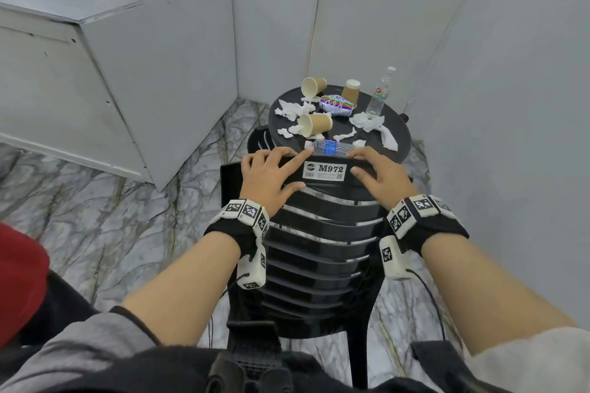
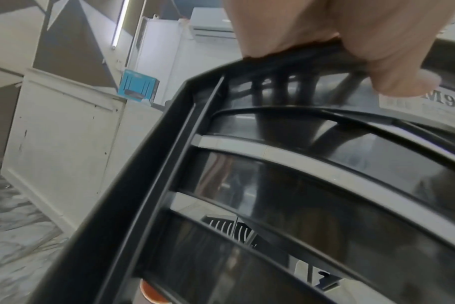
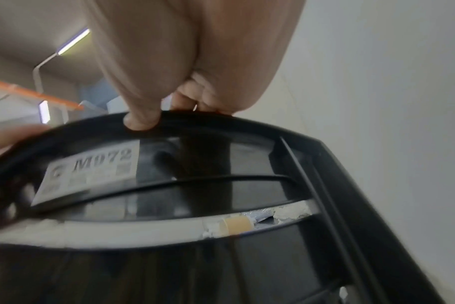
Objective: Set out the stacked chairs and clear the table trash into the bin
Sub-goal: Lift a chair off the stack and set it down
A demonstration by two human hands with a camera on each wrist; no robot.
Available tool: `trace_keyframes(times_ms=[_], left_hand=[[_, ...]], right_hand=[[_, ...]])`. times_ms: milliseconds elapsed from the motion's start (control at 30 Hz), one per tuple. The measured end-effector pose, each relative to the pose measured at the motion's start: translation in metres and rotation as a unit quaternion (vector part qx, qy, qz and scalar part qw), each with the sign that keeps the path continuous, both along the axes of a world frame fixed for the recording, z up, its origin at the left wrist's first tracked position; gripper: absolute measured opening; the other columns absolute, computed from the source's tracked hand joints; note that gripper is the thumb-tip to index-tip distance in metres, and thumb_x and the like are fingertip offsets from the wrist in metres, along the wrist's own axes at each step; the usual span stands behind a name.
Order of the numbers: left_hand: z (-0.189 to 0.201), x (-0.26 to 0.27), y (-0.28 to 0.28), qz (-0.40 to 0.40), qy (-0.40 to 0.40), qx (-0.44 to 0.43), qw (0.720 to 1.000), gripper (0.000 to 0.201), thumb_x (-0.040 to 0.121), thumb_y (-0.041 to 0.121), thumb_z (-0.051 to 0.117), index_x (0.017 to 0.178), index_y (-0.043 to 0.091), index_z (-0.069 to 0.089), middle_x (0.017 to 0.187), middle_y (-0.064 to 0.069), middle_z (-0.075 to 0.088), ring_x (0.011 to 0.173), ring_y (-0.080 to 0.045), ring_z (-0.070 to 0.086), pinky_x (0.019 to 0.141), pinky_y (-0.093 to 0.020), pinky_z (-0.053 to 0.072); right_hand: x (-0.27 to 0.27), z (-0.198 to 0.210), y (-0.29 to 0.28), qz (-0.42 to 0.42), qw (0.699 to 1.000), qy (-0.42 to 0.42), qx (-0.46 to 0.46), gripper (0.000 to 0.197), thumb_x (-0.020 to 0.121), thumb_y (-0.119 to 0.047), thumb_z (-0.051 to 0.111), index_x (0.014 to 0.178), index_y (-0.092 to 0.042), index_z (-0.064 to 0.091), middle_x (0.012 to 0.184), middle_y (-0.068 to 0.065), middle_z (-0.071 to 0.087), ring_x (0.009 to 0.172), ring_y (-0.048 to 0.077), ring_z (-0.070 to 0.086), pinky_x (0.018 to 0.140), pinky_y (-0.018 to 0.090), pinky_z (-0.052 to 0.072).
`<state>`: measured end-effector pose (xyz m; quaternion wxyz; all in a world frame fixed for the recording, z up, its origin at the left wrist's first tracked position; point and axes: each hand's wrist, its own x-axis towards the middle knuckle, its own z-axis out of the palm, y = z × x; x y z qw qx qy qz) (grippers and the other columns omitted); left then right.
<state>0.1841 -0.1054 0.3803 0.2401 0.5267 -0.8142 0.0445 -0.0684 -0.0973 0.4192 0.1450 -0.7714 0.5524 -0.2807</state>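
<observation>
The white cabinet (image 1: pixel 134 51) fills the 10 o'clock part of the head view, with grey walls (image 1: pixel 479 25) from 12 to 3 o'clock and a marbled floor (image 1: pixel 95 217) below.

The stacked chairs (image 1: pixel 322 233) stand dead centre, black and slatted, their backs towards the person and running up from 6 o'clock to the middle. A white label (image 1: pixel 325 170) reading M972 sits on the top rail.

Just past the chairs at 12 o'clock is the round black bench (image 1: pixel 403 137), well apart from both hands. On it lie three paper cups (image 1: pixel 314 125), two of them tipped on their sides, an upright water bottle (image 1: pixel 380 94), a flattened bottle (image 1: pixel 332 147) at the near edge, a coloured packet (image 1: pixel 336 104) and scraps of crumpled tissue (image 1: pixel 367 121). No bin is in view.

The left hand (image 1: pixel 271 177) and right hand (image 1: pixel 380 175) sit either side of the label, each grip clamped on the top rail: fingers curled over the far edge, thumbs against the near face.

The rail's long axis runs from 9 to 3 o'clock between the hands, which are equally near it. A lift towards 12 o'clock, straight up off the stack, looks like the next move, and the loaded bench close behind leaves little room
</observation>
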Motion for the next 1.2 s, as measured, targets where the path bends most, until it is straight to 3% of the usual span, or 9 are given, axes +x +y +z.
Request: trace_keyframes(times_ms=[133,300,433,500,600,700,833,933,1200], left_hand=[[-0.005,0.000,0.002,0.017,-0.029,-0.038,0.999,0.070,0.082,0.050,0.060,0.142,0.046,0.025,0.122,0.003,0.053,0.106,-0.025,0.050,0.091,-0.045,0.034],[-0.009,0.004,0.004,0.009,-0.029,-0.050,0.998,0.069,0.081,0.055,0.055,0.142,0.046,0.025,0.122,0.002,0.052,0.108,-0.024,0.049,0.092,-0.047,0.034],[-0.011,0.005,0.008,0.013,-0.039,-0.068,0.997,0.068,0.079,0.060,0.055,0.140,0.045,0.029,0.122,0.001,0.053,0.114,-0.028,0.048,0.098,-0.056,0.031],[-0.012,0.007,0.007,0.003,-0.058,-0.083,0.995,0.067,0.080,0.062,0.051,0.140,0.044,0.028,0.119,-0.002,0.054,0.109,-0.030,0.052,0.098,-0.057,0.034],[-0.008,0.012,0.005,-0.018,-0.072,-0.093,0.993,0.067,0.082,0.066,0.044,0.141,0.043,0.024,0.111,-0.006,0.057,0.089,-0.029,0.055,0.082,-0.047,0.042],[-0.007,0.015,0.007,-0.023,-0.076,-0.105,0.991,0.066,0.082,0.067,0.042,0.141,0.043,0.023,0.107,-0.006,0.056,0.083,-0.028,0.053,0.074,-0.043,0.042],[-0.007,0.014,0.007,-0.036,-0.077,-0.120,0.989,0.063,0.083,0.067,0.038,0.140,0.043,0.026,0.107,-0.006,0.056,0.084,-0.028,0.053,0.074,-0.044,0.043],[-0.005,0.009,-0.005,-0.051,-0.064,-0.116,0.990,0.063,0.081,0.065,0.046,0.137,0.044,0.029,0.109,-0.007,0.057,0.087,-0.028,0.055,0.076,-0.045,0.043],[-0.007,-0.023,-0.059,-0.043,-0.075,-0.092,0.992,0.062,0.082,0.066,0.043,0.137,0.044,0.028,0.116,-0.010,0.055,0.094,-0.031,0.055,0.080,-0.049,0.042]], right_hand=[[-0.005,-0.007,-0.002,0.021,0.984,0.174,0.011,0.076,0.078,-0.027,0.073,0.141,-0.029,0.032,0.133,0.006,0.051,0.119,0.024,0.048,0.103,0.038,0.036],[-0.010,-0.015,0.004,-0.021,0.967,0.254,-0.018,0.091,0.078,-0.029,0.073,0.146,-0.042,0.014,0.106,0.008,0.052,0.091,0.026,0.052,0.084,0.043,0.046],[-0.014,-0.010,0.009,-0.014,0.963,0.268,-0.002,0.090,0.078,-0.036,0.071,0.145,-0.047,0.012,0.100,0.003,0.054,0.090,0.025,0.055,0.082,0.044,0.046],[-0.013,-0.010,0.014,-0.016,0.962,0.271,-0.009,0.090,0.078,-0.038,0.071,0.144,-0.048,0.012,0.092,0.000,0.052,0.086,0.024,0.055,0.081,0.044,0.047],[-0.009,-0.011,0.019,-0.028,0.967,0.255,-0.005,0.089,0.078,-0.035,0.072,0.143,-0.050,0.013,0.084,-0.002,0.045,0.080,0.023,0.052,0.080,0.043,0.046],[-0.008,-0.011,0.022,-0.030,0.967,0.254,-0.002,0.089,0.077,-0.035,0.072,0.142,-0.051,0.013,0.085,0.001,0.049,0.082,0.024,0.053,0.081,0.044,0.047],[-0.010,-0.010,0.028,-0.042,0.969,0.244,0.000,0.088,0.077,-0.035,0.072,0.141,-0.051,0.014,0.087,0.002,0.052,0.083,0.023,0.053,0.083,0.042,0.046],[-0.016,-0.010,0.022,-0.040,0.973,0.227,0.007,0.086,0.077,-0.037,0.072,0.139,-0.053,0.016,0.087,0.004,0.054,0.084,0.023,0.053,0.083,0.045,0.047],[-0.048,-0.014,-0.033,-0.028,0.980,0.195,0.032,0.085,0.078,-0.036,0.070,0.136,-0.058,0.012,0.101,0.006,0.055,0.098,0.025,0.050,0.086,0.052,0.047]])
